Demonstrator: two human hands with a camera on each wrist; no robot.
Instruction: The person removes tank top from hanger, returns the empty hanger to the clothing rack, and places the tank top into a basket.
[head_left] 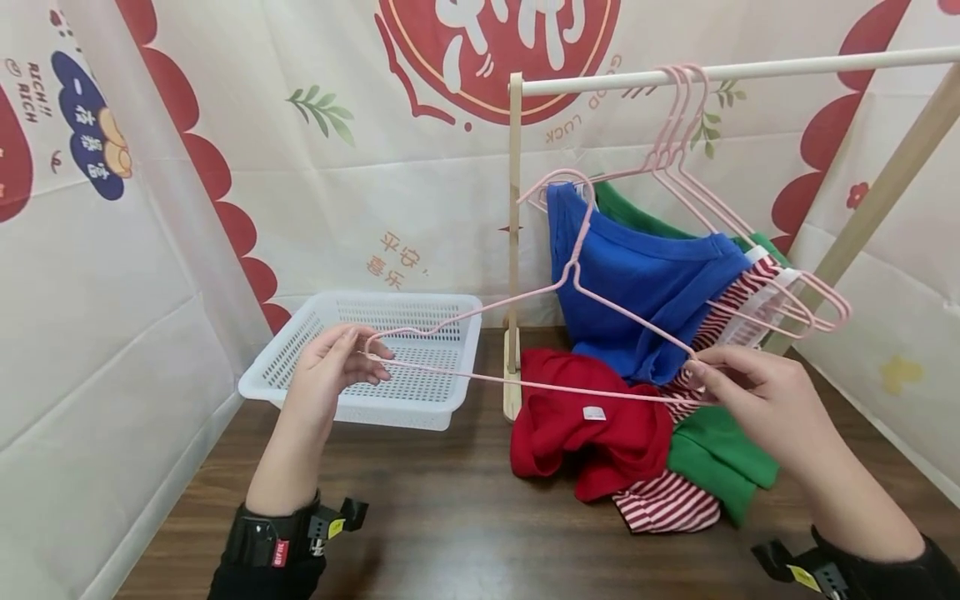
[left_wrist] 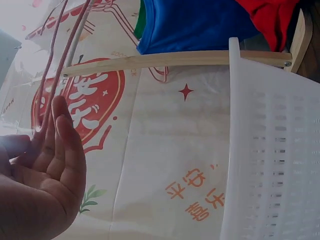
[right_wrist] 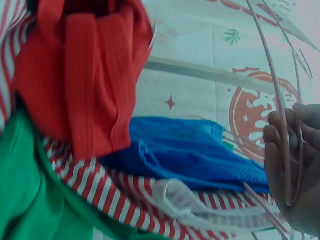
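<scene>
An empty pink wire clothes hanger (head_left: 576, 265) is held up in front of the rack, its hook upward. My left hand (head_left: 333, 362) pinches its left end between thumb and fingers, over the basket. At the opposite corner, the thumb and fingers of my right hand (head_left: 772, 400) grip the wire. Behind the hanger, a blue garment (head_left: 630, 267) hangs on the rack. Below its bottom bar lies a crumpled red garment (head_left: 551, 429) with a small white label. In the right wrist view, the hanger's wire (right_wrist: 280, 100) passes between the fingers and the thumb.
A white perforated basket (head_left: 360, 412) stands at the left on the brown table (head_left: 450, 517). The rack's white rail (head_left: 787, 65) carries several pink hangers with clothes. Green cloth (head_left: 723, 454) and red-striped cloth (head_left: 667, 504) lie beside the red garment. A wooden post (head_left: 514, 208) supports the rail.
</scene>
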